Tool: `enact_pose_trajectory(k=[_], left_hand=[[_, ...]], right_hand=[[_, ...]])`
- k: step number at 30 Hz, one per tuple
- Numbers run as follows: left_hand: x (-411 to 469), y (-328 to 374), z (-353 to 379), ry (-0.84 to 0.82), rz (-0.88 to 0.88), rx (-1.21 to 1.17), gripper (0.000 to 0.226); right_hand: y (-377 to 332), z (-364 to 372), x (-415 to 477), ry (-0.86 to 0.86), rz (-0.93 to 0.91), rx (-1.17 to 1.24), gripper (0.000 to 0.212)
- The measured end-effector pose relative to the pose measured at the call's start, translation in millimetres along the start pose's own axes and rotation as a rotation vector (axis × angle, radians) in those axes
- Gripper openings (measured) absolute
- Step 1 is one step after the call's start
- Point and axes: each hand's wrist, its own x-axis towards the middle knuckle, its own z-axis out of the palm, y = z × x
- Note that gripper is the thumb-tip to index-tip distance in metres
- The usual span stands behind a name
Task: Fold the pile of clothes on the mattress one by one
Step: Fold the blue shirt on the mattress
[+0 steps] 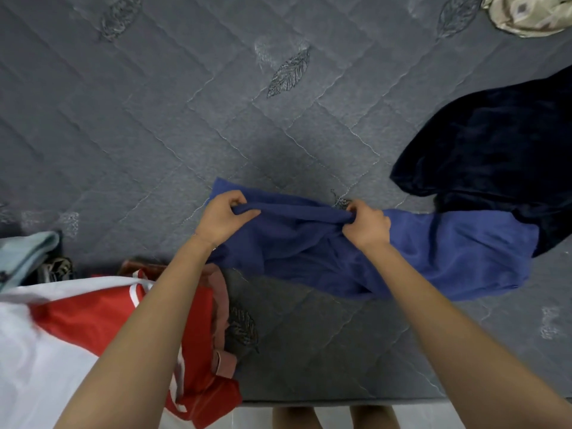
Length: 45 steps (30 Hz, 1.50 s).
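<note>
Both hands, left hand [223, 215] and right hand [366, 223], pinch the blue garment's [433, 258] edge; its right end lies against the dark navy cloth [501, 168] and could drag it along.

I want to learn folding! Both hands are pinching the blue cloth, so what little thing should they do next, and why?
The left hand and right hand pinch the blue cloth along its far edge, and it lies bunched and wrinkled on the mattress. So probably pull the two apart to stretch that edge flat.
</note>
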Motion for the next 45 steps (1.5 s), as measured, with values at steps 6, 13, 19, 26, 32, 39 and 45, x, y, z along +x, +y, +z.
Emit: enact_pose_trajectory(k=[6,13,19,26,32,39,45], left_hand=[[15,-4,-26,0.066,-0.099,0.059,0.032],[37,-11,-15,0.279,-0.002,0.337,0.018],[22,-15,32,0.062,0.226,0.426,0.038],[-19,-20,98,-0.202,0.279,0.735,0.031],[-24,-28,78,-0.11,0.172,0.506,0.014],[-43,-24,55,-0.047,0.019,0.66,0.034],[-58,-8,67,-0.274,-0.143,0.92,0.037]], right_hand=[[3,5,5,-0.083,-0.146,0.2,0.019],[-2,8,9,0.251,-0.097,0.257,0.014],[6,20,-5,0.31,-0.078,0.226,0.042],[40,35,-48,0.311,-0.033,0.209,0.047],[73,54,-61,0.004,0.075,-0.112,0.03],[74,41,-75,0.208,0.042,0.168,0.014],[90,45,-92,0.049,0.0,-0.007,0.02]])
